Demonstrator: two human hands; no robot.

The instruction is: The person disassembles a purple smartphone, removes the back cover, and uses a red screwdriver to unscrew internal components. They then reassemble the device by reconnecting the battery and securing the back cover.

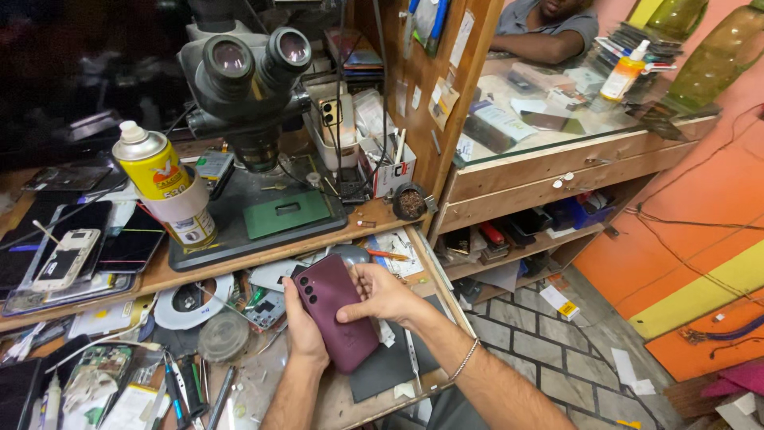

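Note:
A maroon smartphone (338, 306) with three rear camera lenses lies back-up in both my hands, above an open drawer full of parts. My left hand (301, 330) cradles its left edge from below. My right hand (380, 293) grips its right edge, thumb pressed on the back cover, a thin bracelet on the wrist. A dark mat (394, 362) lies under the phone.
A stereo microscope (247, 72) stands on a dark work mat (274, 215) on the bench. A yellow spray can (159, 179) and several phones (68, 255) sit left. Tools fill the drawer (199, 390). Another person's arm rests on a glass counter (549, 119) at the right.

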